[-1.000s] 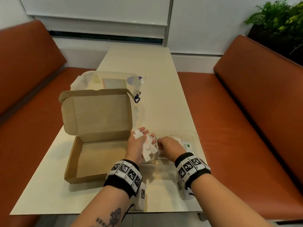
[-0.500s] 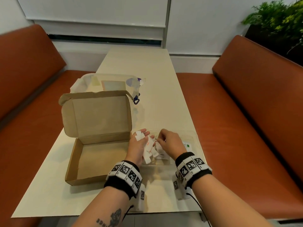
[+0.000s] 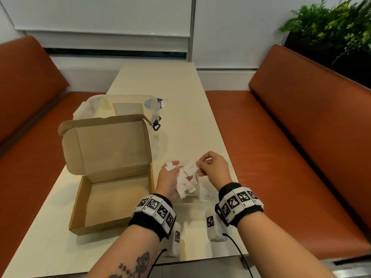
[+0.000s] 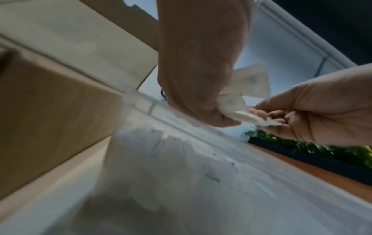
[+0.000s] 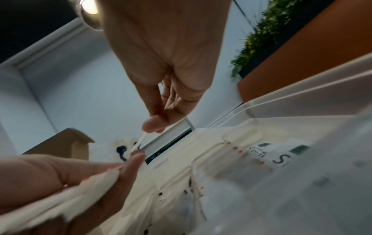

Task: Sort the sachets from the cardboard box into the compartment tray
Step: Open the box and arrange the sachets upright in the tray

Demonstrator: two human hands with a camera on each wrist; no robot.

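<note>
Two hands work over the compartment tray [image 3: 233, 175], clear plastic, just right of the open cardboard box [image 3: 112, 177] on the table [image 3: 180, 101]. Left hand [image 3: 168, 182] holds a bunch of white sachets [image 3: 185, 184] against palm and fingers, fanned out over the tray. Right hand [image 3: 212, 169] pinches one sachet [image 3: 190, 167] from that bunch between thumb and fingertips.

Head view: box interior shows bare, lid up; sachet long axis runs roughly left-right, tilted, red print on it. A clear bag [image 3: 120, 106] lies behind the box.

Left wrist view: the pinched sachet [image 4: 259, 121] is seen from below, nearly edge-on, the left thumb [image 4: 221, 120] clamping the bunch [image 4: 247, 89]; the box wall [image 4: 60, 119] fills the left.

Right wrist view only: the tray dividers [image 5: 211, 147] with sachets already lying in compartments [image 5: 281, 159], some with dark print, some with red marks; the sachet [image 5: 141, 142] shows as a thin, edge-on strip pointing down toward the left hand [image 5: 70, 174].
</note>
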